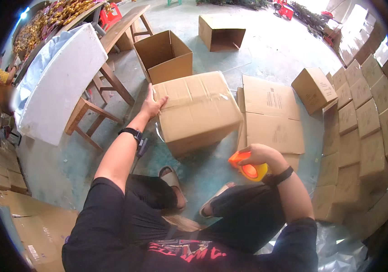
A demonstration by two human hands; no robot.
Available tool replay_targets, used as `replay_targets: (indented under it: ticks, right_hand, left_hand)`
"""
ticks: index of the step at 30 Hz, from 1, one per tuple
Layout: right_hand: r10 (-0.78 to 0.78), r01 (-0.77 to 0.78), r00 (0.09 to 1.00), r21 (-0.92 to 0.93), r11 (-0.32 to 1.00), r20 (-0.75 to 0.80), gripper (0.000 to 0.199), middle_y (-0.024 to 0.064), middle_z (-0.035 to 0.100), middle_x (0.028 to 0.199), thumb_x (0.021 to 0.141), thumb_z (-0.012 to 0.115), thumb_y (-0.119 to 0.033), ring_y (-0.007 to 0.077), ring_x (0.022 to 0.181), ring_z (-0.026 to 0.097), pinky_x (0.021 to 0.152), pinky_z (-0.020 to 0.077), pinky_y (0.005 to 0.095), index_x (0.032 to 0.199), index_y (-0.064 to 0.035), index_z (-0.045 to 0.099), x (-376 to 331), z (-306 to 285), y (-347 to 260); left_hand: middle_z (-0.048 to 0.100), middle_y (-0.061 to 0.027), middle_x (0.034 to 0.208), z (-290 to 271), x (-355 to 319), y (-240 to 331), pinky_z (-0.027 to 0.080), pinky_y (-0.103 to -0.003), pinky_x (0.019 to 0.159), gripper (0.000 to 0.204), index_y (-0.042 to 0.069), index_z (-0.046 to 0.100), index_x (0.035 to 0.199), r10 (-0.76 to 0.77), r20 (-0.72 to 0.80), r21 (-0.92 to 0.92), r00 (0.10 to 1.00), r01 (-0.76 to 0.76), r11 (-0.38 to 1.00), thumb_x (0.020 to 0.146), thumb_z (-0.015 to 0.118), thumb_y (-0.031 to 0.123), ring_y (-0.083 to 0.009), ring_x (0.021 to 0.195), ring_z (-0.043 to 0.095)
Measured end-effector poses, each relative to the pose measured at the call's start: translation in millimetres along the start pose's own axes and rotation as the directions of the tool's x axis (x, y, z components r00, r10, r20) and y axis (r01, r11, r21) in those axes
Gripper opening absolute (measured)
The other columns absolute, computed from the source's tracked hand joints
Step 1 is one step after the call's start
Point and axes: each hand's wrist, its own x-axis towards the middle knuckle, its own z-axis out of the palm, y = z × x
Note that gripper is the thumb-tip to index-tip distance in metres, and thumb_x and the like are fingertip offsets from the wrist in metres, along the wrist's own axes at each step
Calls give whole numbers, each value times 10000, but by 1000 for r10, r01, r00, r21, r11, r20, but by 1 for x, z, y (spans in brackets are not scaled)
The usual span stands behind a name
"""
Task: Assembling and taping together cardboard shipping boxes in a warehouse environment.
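A closed cardboard box (198, 109) stands tilted in front of me, with clear tape across its top. My left hand (152, 105) lies on the box's left edge, thumb on top and fingers along the side. In my right hand (263, 156) is an orange and yellow tape dispenser (239, 158), held low to the right of the box and apart from it. The dispenser's yellow roll shows below my fingers.
Flattened cardboard (273, 113) lies right of the box. Behind stand an open carton (166, 56) and another carton (221, 34) on its side. Stacked cartons (361, 118) line the right; a wooden bench (123, 27) and white board (62, 86) stand left.
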Motion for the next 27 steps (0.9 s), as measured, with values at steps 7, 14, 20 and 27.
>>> replay_targets:
  ticks: [7, 14, 20, 27]
  right_hand:
    - [-35, 31, 996, -48, 998, -83, 659, 205, 712, 1084, 739, 749, -588, 356, 1025, 675, 923, 523, 421, 1223, -143, 702, 6, 5, -12]
    - [38, -38, 997, -10, 999, -69, 693, 221, 707, 1077, 708, 774, -589, 370, 1012, 677, 922, 526, 419, 1226, -134, 702, 2, 3, 14]
    - [40, -40, 999, -1, 999, 31, 615, 191, 720, 1066, 748, 752, -533, 334, 1010, 679, 930, 518, 392, 1224, -146, 708, 4, 1, -16]
    - [53, -52, 999, 113, 992, -4, 626, 207, 721, 1017, 724, 788, -534, 331, 942, 701, 861, 548, 404, 1203, -138, 714, 5, -2, -3]
  left_hand:
    - [581, -275, 1338, 6, 18, 17, 443, -396, 1056, 963, -77, 275, 1504, -55, 237, 514, 970, -77, 854, 886, 636, 566, -351, 1259, 573]
    - [525, -271, 1405, 51, -34, 62, 439, -410, 1068, 994, -78, 322, 1485, -19, -143, 458, 990, 83, 885, 819, 705, 552, -358, 1286, 546]
    - [457, -286, 1467, -4, -54, 13, 345, -371, 1133, 1136, 12, 3, 1575, -118, 400, 49, 909, 107, 993, 860, 663, 599, -339, 1382, 453]
    - [177, -363, 1568, -10, -142, 102, 296, -514, 1166, 1260, -154, -38, 1502, -710, 272, 528, 650, 516, 675, 843, 566, 734, -435, 1417, 360]
